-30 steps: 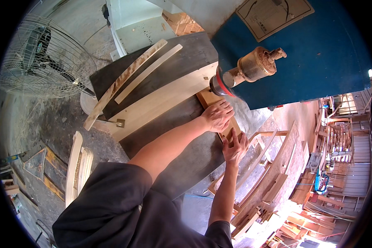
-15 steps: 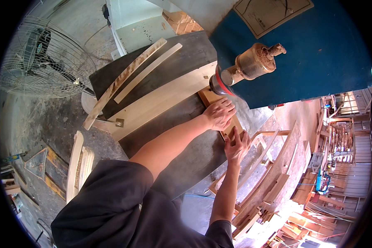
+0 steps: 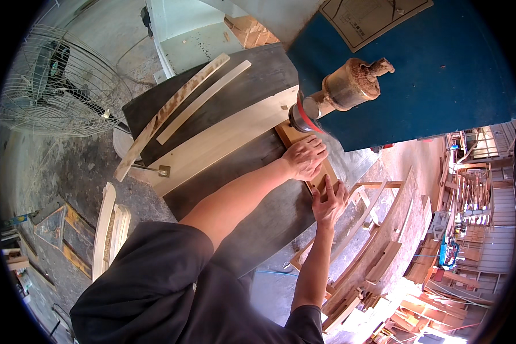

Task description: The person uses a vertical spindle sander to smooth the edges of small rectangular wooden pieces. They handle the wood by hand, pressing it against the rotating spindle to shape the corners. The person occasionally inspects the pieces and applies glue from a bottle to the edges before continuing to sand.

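My left hand (image 3: 305, 157) presses with curled fingers on a narrow reddish-brown wooden board (image 3: 286, 134) on the dark metal table (image 3: 235, 161). My right hand (image 3: 329, 202) grips the board's near end, thumb and fingers at its edges. The board's far end lies at a machine head (image 3: 301, 116) with a red ring, below a dust-caked metal cylinder (image 3: 351, 86); the cutter itself is hidden. A long pale board (image 3: 223, 135) lies across the table left of my hands, with a mottled curved strip (image 3: 172, 117) and a thinner strip (image 3: 203, 102) beyond it.
A blue machine panel (image 3: 430, 97) rises at the upper right. A wire fan (image 3: 57, 86) stands at the left, pale curved pieces (image 3: 106, 229) at lower left. A wooden frame with boards (image 3: 378, 246) is on the right, stacked timber (image 3: 476, 195) behind.
Both hands and the board have shifted slightly right along the table, past the machine head, mostly in the first half second. The view has also shifted very slightly.
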The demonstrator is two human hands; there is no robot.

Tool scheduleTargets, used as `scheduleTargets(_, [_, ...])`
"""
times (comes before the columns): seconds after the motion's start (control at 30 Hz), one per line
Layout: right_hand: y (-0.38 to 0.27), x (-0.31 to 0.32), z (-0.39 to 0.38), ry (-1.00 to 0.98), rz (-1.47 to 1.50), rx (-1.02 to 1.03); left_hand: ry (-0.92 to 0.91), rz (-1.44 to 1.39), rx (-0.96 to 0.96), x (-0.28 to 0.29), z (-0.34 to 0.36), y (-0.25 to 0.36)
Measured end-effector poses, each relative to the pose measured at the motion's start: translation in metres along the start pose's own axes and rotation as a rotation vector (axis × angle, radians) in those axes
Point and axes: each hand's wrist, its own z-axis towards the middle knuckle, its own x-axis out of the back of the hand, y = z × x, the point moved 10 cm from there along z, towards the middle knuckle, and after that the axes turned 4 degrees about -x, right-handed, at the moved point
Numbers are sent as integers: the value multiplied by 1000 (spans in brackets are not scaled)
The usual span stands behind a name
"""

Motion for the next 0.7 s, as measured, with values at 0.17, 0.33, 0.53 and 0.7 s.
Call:
scheduleTargets(0.17, [2,-2,2,-9,10,-8,-6,-11,14,-3,1,-3])
scheduleTargets(0.33, [6,-3,2,0,-4,2,-69,46,1,-13,2,-3])
scheduleTargets(0.53, [8,-5,4,-6,-6,4,-17,46,-6,-15,2,-5])
scheduleTargets(0.7, [8,-5,5,-5,-1,1,2,61,-13,-13,3,-4])
